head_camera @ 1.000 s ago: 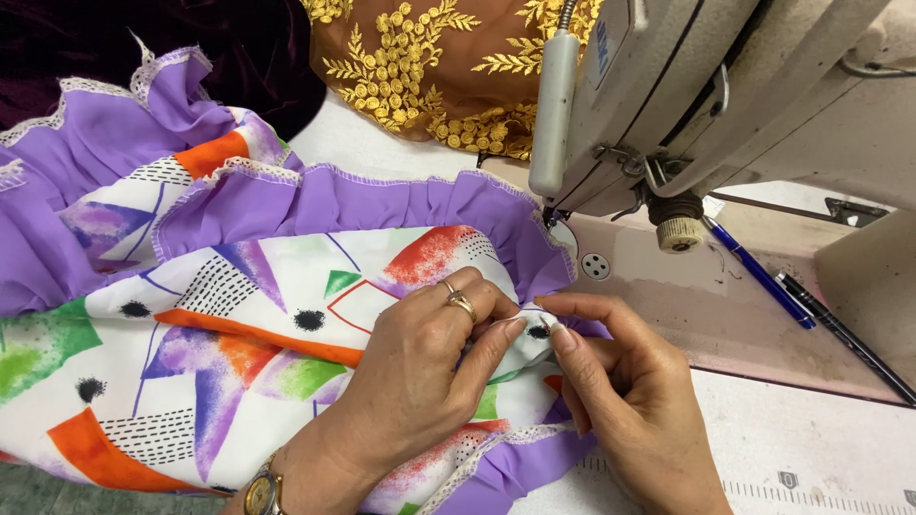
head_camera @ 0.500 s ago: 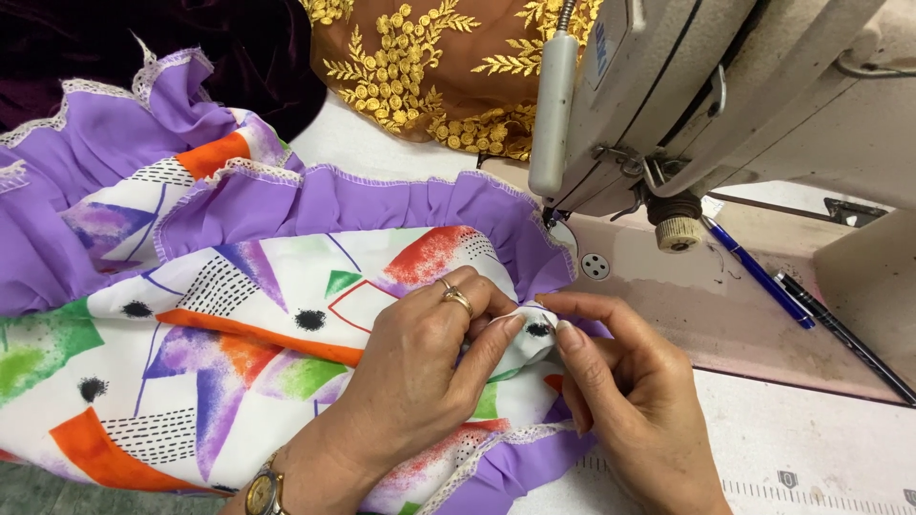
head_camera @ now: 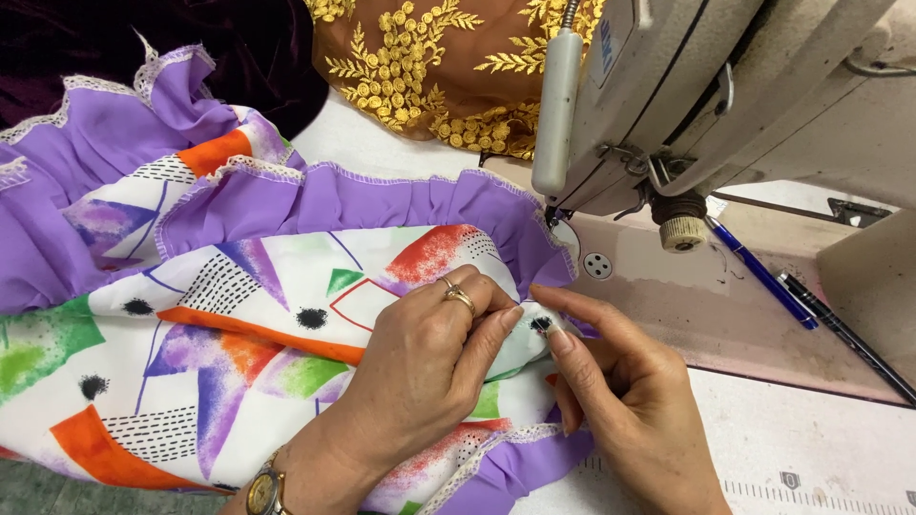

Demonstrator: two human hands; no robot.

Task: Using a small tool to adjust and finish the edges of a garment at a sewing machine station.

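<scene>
Presently, both hands pinch one small fold of the printed fabric [head_camera: 286, 315]. The left hand [head_camera: 420, 367] has a narrow grip on it, thumb against forefinger; the right hand [head_camera: 620, 410] holds the same fold from the opposite side. Just beyond the grip sits the sewing machine [head_camera: 706, 105]. Two pens [head_camera: 801, 300] lie on the surface to its right.
</scene>
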